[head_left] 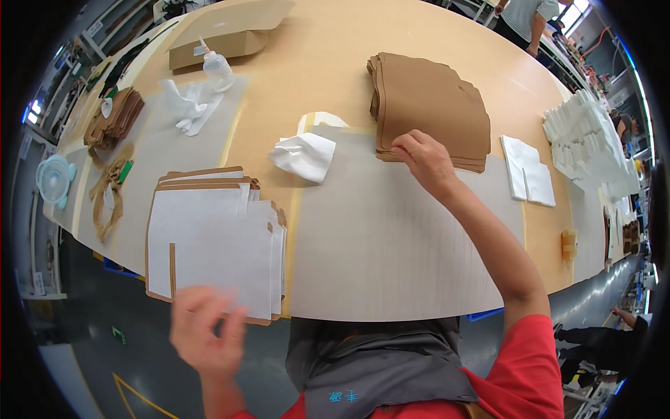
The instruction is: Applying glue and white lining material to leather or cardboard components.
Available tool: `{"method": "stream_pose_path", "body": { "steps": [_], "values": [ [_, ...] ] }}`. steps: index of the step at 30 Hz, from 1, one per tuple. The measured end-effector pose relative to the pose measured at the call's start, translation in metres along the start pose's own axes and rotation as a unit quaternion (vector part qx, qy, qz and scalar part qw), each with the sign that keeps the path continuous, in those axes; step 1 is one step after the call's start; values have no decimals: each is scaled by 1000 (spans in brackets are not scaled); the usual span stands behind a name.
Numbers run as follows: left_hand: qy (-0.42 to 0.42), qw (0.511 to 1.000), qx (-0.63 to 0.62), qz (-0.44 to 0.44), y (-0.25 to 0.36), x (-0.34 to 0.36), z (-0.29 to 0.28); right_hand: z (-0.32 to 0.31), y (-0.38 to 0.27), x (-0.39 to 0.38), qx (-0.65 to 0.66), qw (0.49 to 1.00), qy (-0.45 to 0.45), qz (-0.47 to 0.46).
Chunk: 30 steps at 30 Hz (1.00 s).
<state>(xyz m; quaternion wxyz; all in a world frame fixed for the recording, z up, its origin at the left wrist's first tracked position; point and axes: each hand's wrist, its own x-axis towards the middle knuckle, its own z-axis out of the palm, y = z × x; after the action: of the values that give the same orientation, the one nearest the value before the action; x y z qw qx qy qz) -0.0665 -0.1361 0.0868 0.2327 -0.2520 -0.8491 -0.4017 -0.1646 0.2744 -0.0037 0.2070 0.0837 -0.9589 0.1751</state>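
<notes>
My right hand (417,153) is at the near-left part of a stack of brown sheets (433,94), fingers bent and pinched together; whether a sheet is between them, I cannot make out. My left hand (209,325), blurred by motion, is over the front edge of a stack of white sheets (209,234) with brown edges, at the lower left of the table. Its fingers are curled but too smeared to read. A crumpled white cloth (306,159) lies between the two stacks. Bare grey mat (363,258) spans the area beneath my right forearm.
Around the table (314,42) are a dropper bottle (218,73), white wipes (181,105), brown bundles (112,115), a blue plastic container (54,180), folded white pieces (527,171), a tall white stack (586,143) and an amber item (569,244). Other people stand at top right (516,28) and lower right (593,339).
</notes>
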Motion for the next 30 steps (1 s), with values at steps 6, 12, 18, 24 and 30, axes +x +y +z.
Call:
{"method": "stream_pose_path", "body": {
  "steps": [6, 12, 18, 24, 30],
  "values": [
    [-115, 990, -76, 39, 41, -8, 52, 27, 1, 9, -141, 986, 34, -84],
    [-139, 982, -121, 29, 48, -17, 71, 41, -7, 17, -277, 958, -7, -78],
    [-148, 981, -127, 21, 50, -20, 73, 47, -16, 23, -247, 969, -16, -24],
    [-143, 981, -131, 16, 51, -21, 82, 41, -6, 27, -227, 973, -33, 19],
    [-173, 969, -157, -78, 57, -15, 111, -21, -3, 42, 182, 936, -135, 268]
  ]
}}
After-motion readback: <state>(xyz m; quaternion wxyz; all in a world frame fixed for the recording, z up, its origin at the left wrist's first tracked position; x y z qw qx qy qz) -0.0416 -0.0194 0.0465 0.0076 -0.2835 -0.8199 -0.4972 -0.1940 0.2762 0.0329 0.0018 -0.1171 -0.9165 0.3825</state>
